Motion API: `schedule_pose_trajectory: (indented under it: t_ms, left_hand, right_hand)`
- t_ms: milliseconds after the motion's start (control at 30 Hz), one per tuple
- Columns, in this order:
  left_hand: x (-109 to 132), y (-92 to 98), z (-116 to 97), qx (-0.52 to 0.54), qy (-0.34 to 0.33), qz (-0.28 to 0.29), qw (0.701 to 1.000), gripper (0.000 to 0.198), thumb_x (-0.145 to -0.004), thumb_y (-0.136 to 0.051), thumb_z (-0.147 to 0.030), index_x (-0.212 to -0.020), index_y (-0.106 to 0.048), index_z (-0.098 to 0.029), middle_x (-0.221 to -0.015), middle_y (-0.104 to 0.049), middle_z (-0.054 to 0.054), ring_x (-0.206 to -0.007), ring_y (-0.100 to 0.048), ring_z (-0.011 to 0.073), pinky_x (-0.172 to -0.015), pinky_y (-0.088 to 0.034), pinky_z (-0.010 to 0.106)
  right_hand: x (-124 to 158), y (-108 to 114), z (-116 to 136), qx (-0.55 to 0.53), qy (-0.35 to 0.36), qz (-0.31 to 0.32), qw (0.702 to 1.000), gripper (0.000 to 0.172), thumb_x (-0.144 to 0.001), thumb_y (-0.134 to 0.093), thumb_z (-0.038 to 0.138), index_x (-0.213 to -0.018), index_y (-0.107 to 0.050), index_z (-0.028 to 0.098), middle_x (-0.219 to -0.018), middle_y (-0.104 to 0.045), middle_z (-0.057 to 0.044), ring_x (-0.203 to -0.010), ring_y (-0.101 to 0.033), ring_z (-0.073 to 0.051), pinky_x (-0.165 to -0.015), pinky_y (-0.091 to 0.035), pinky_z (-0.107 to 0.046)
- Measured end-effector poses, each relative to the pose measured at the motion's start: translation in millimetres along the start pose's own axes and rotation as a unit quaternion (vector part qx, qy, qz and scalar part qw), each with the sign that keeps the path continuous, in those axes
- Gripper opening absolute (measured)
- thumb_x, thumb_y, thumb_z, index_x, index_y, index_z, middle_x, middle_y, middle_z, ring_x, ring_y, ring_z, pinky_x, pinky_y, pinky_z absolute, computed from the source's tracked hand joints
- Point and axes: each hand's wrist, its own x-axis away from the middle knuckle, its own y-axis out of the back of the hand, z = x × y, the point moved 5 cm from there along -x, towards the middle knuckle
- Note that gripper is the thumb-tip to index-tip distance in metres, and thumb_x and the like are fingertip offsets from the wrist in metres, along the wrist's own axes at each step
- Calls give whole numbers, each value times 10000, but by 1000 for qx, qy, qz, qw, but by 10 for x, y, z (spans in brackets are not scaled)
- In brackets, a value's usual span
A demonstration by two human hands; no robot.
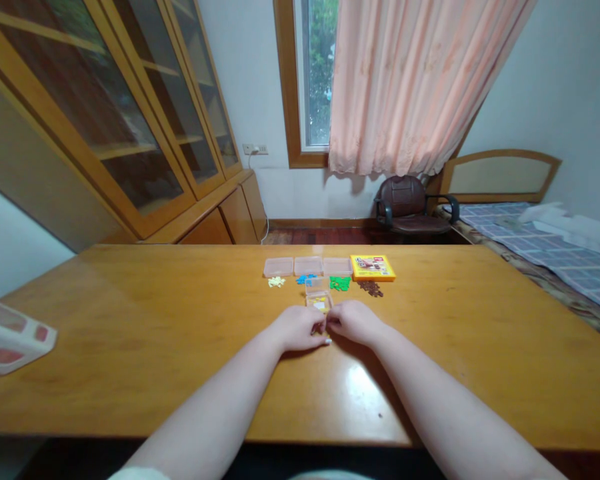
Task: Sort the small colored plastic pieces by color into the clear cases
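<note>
My left hand [303,328] and my right hand [354,322] meet over the middle of the wooden table, fingers curled in. What they pinch is too small to name; a little yellow shows between them. Just beyond my fingertips stands a small clear box [319,302] with yellow pieces inside and its lid raised. Behind it lie small piles of pale yellow pieces [277,282], blue pieces [306,279], green pieces [340,283] and brown pieces [371,289].
Three clear trays [279,267] line up behind the piles, with a yellow box [373,267] at their right. A white plastic object [15,337] rests at the table's left edge. Past the table are a chair [405,203], a bed and a cabinet.
</note>
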Motion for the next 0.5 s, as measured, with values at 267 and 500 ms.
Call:
schedule_pose_trajectory:
  t_ms: [267, 500]
  left_hand:
    - [-17, -27, -41, -26, 31, 12, 999, 142, -786, -616, -355, -786, -646, -217, -792, -691, 15, -710, -623, 178, -612, -412, 247]
    - [-8, 0, -50, -31, 27, 13, 999, 112, -793, -554, -255, -757, -650, -209, -779, -696, 26, -685, -620, 174, -603, -421, 245]
  right_hand:
    - [-3, 100, -191, -78, -88, -127, 985, 229, -906, -529, 289, -1012, -722, 225, -999, -731, -66, -889, -656, -187, -763, -451, -258]
    - [21, 133, -281, -100, -113, -128, 980, 262, -919, -489, 302, -1013, -725, 234, -992, -732, -49, -856, -654, -173, -730, -448, -248]
